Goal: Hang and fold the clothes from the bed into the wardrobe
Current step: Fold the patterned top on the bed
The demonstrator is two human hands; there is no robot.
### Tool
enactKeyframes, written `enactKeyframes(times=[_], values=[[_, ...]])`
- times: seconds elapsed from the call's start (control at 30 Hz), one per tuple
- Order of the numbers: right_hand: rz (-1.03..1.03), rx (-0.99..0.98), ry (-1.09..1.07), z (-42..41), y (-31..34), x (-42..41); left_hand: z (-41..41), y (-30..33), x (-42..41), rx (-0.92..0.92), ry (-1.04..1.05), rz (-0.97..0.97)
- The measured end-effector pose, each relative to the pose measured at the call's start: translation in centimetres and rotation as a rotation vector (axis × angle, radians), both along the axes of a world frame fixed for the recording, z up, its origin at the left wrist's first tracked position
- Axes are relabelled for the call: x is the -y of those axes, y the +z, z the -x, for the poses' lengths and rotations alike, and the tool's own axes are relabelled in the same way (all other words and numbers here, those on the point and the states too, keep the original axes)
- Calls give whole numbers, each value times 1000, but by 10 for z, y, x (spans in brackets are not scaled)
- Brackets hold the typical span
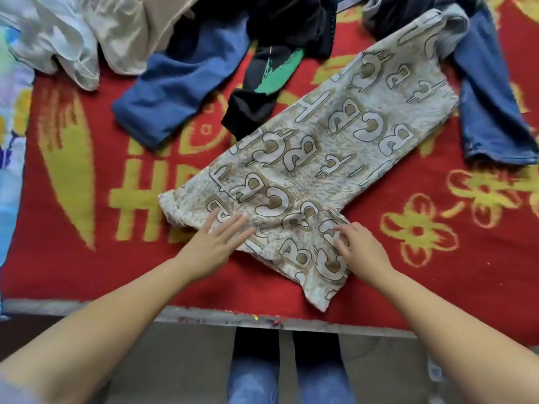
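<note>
head view, left to right. at the far left a pale blue printed sheet (11, 141) borders the red and yellow blanket (87, 228) that covers the bed. the bed's near edge (204, 312) runs across in front of me, and my legs in blue jeans (253, 371) stand just behind it. open red blanket lies to the left of my left arm, from the near edge up to the pile.

top left, a white crumpled garment (52, 39) and a beige garment (131, 30) lie heaped together. just to their right a blue garment (175, 88) extends toward me, and beside it a black garment with a green print (262, 83) touches the upper edge of the patterned garment.

my left hand (215, 243) lies flat, fingers straight and spread, pressing on the lower left part of the patterned cream and brown garment (335, 147), holding nothing. that garment lies spread diagonally on the blanket, from near the bed's near edge up toward the top right.

my right hand (358, 246) rests on the garment's lower right part, fingers bent down onto the cloth; i cannot tell whether they pinch it.

right of the garment, denim jeans (490, 106) lie just beside its upper end, with dark clothes (408, 13) bunched above. open blanket with yellow flowers fills the lower right.
</note>
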State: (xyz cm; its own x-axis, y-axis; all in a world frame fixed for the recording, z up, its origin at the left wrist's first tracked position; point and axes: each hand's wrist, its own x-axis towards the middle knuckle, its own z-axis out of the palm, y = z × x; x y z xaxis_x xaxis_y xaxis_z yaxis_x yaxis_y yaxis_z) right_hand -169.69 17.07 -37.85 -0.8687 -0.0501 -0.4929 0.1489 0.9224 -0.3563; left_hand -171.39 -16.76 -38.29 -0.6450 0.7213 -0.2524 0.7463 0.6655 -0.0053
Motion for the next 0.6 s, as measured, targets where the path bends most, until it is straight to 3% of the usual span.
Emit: enactKeyframes(times=[0.07,0.17,0.3,0.5,0.6], values=[[-29,79,-194,18,-6,-18,-10,-17,-32,116,-45,26],[-51,302,-185,25,-22,-21,-27,-41,-70,321,24,182],[146,460,-193,22,-37,-6,-49,-57,-92,293,187,164],[612,932,-597,42,-6,-17,-43,-54,-91,93,413,-457],[910,943,-942,74,18,-14,-31,-45,-98,448,966,-617]])
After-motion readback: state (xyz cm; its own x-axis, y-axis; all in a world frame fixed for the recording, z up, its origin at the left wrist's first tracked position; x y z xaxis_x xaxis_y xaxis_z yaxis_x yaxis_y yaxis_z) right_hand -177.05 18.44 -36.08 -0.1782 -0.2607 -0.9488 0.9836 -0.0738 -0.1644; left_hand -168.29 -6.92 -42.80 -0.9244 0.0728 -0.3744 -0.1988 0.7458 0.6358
